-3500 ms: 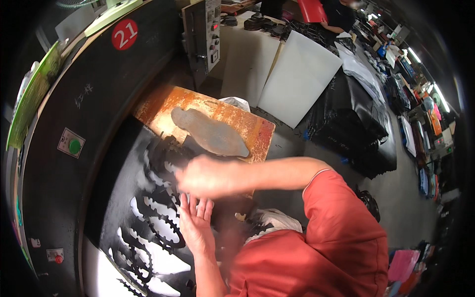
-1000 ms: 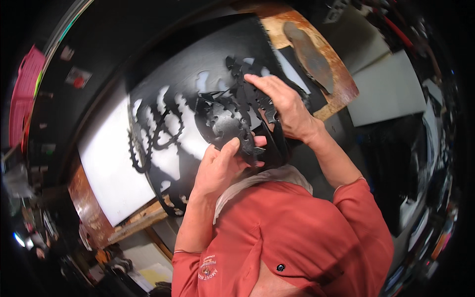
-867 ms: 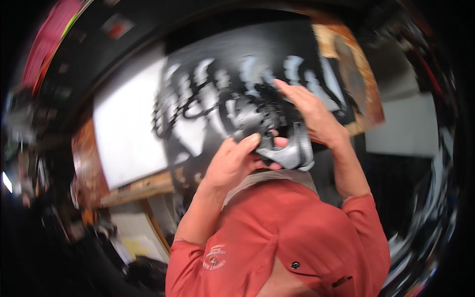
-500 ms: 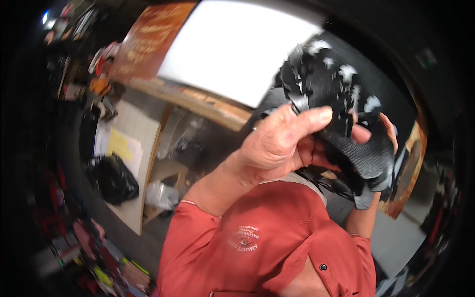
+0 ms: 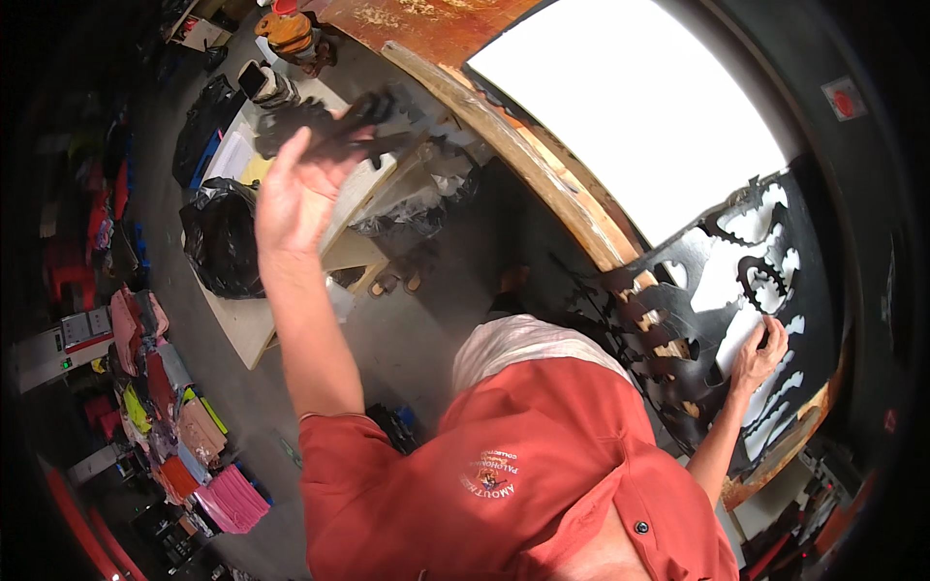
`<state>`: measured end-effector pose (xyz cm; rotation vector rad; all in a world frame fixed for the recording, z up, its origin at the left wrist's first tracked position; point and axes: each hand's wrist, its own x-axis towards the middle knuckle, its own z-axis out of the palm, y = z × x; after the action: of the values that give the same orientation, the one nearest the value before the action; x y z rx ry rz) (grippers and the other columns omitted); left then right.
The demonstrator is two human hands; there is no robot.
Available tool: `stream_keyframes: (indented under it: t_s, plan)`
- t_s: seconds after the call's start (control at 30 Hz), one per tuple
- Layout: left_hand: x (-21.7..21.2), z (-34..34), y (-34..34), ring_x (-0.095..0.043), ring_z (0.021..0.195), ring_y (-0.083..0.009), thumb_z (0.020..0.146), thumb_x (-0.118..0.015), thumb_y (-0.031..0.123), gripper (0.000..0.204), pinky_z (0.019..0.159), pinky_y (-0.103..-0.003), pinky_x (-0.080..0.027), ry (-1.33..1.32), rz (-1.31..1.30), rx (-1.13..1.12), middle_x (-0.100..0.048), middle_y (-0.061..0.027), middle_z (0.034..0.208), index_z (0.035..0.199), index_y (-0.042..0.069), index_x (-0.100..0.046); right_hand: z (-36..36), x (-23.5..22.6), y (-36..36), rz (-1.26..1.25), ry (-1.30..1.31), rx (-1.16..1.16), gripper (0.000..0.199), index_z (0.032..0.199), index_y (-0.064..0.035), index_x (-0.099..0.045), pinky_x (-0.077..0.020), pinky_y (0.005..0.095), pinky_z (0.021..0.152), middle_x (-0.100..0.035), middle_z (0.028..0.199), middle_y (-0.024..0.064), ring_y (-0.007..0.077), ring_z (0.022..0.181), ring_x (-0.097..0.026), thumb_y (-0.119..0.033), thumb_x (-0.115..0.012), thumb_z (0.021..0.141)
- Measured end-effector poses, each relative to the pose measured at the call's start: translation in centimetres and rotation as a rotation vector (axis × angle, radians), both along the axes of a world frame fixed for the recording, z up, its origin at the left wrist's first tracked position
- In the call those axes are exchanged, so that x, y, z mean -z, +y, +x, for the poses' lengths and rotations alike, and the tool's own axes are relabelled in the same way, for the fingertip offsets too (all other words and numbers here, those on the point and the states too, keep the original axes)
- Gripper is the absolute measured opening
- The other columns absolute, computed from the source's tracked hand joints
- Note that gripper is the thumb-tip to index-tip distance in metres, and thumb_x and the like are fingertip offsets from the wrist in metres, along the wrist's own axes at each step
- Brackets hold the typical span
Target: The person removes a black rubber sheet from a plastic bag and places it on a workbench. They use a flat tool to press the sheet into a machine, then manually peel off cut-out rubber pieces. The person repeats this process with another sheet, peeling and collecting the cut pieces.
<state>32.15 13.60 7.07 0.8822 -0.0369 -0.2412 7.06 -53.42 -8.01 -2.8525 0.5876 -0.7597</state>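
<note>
My left hand (image 5: 305, 198) is raised at the upper left, its fingers closed around dark, irregular cut pieces (image 5: 325, 131) that look like black leather and are blurred by motion. These pieces are over a pale side table (image 5: 242, 315). At the right, my right hand (image 5: 760, 356) rests with bent, slightly spread fingers on a black sheet (image 5: 809, 242) full of cut-out openings. Just beyond its fingertips lies a black ring-shaped piece with a jagged edge (image 5: 746, 276). I see nothing held in the right hand.
A white board (image 5: 630, 107) lies on the wooden workbench (image 5: 552, 194). On the side table are a black plastic bag (image 5: 221, 237) and papers (image 5: 232, 155). Colourful stacked pieces (image 5: 228, 499) stand at the lower left. Sandals (image 5: 397, 281) are on the floor.
Both hands were together in front of me, holding black pieces. My left hand has swung out left with pieces, while my right has gone to the black sheet. The view has turned.
</note>
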Motion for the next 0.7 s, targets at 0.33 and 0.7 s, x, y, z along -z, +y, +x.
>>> stream_keyframes:
  t_s: [0.33, 0.7]
  plan:
    - [-0.1, 10.2, 13.5, -0.055, 0.137, -0.0449, 0.109, -0.048, 0.009, 0.043, 0.120, -0.052, -0.046, -0.013, 0.040, -0.219, -0.054, -0.0331, 0.147, 0.142, -0.017, -0.048, 0.2, 0.4, -0.5, -0.083, 0.008, 0.059, 0.013, 0.108, -0.0033, -0.066, -0.0491, 0.0438, 0.096, -0.066, 0.111, 0.0138, 0.0335, 0.109, -0.062, -0.002, -0.062, 0.096]
    - [-10.0, 28.5, 1.3, -0.057, 0.137, -0.0396, 0.112, -0.042, 0.012, 0.042, 0.116, -0.047, -0.051, -0.436, -0.078, 0.618, -0.059, -0.0278, 0.144, 0.144, -0.014, -0.048, 1.4, -0.1, 1.5, -0.106, -0.048, 0.151, 0.012, 0.107, -0.0002, -0.061, -0.0479, 0.0428, 0.096, -0.063, 0.111, 0.0171, 0.0359, 0.106, -0.060, -0.002, -0.059, 0.096]
